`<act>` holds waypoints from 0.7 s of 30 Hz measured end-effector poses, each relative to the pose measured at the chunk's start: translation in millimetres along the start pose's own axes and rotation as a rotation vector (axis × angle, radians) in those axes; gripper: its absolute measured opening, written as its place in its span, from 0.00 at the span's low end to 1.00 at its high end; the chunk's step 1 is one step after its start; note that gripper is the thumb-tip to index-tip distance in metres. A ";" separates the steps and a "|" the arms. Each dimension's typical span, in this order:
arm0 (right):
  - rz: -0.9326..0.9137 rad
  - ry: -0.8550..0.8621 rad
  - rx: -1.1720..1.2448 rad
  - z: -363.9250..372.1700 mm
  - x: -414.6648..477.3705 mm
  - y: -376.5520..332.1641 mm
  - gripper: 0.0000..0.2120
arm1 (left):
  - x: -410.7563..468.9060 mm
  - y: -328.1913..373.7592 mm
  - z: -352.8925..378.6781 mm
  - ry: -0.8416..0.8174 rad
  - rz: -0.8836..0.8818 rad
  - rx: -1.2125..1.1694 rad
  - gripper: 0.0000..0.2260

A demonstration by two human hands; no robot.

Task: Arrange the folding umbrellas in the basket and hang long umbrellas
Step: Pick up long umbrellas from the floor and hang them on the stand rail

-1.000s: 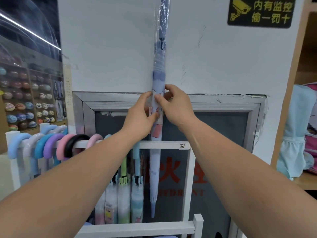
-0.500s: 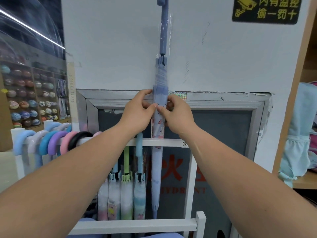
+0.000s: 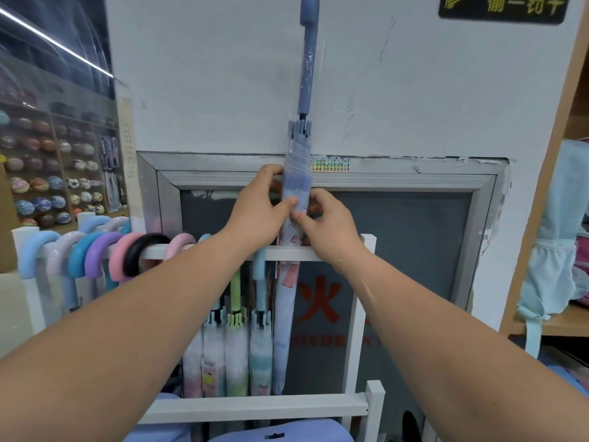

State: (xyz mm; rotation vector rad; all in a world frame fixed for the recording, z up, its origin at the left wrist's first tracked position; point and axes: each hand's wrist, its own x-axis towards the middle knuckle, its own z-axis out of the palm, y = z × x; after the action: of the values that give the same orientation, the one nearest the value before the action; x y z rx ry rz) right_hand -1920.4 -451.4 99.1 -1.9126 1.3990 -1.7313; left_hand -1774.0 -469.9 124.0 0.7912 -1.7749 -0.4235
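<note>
A long lavender-blue umbrella (image 3: 296,167) in a clear plastic sleeve stands upright in front of the wall, handle up, tip down inside the white rack (image 3: 255,408). My left hand (image 3: 255,212) grips its folded canopy from the left. My right hand (image 3: 325,224) pinches the same spot from the right, thumb near the left thumb. Several long umbrellas hang by curved handles (image 3: 95,256) on the rack's top rail, in blue, purple, pink and black. More hang further right with pastel canopies (image 3: 236,355).
A grey metal-framed hydrant cabinet (image 3: 414,180) is set in the wall behind the rack. Shelves of balls (image 3: 41,186) fill the far left. A light blue bag (image 3: 554,250) hangs at a wooden shelf on the right. A blue fabric thing (image 3: 274,433) lies below.
The umbrella has come down between my hands, so its handle now shows at the top and its tip sits lower in the rack. Both hands have kept their hold on it.
</note>
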 end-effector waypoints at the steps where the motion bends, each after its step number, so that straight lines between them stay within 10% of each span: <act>1: -0.004 0.008 -0.006 0.7 -1.1 0.8 0.09 | -1.0 -0.8 -0.3 -0.010 -0.003 -0.001 0.18; 21: -0.006 0.000 0.082 1.5 18.1 -14.3 0.07 | -7.1 -14.4 -3.6 -0.122 -0.114 -0.170 0.24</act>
State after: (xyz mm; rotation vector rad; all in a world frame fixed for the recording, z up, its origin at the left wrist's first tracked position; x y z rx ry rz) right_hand -1914.6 -457.7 120.6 -1.8755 1.3028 -1.7627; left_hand -1765.0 -474.9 111.2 0.7613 -1.7839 -0.7020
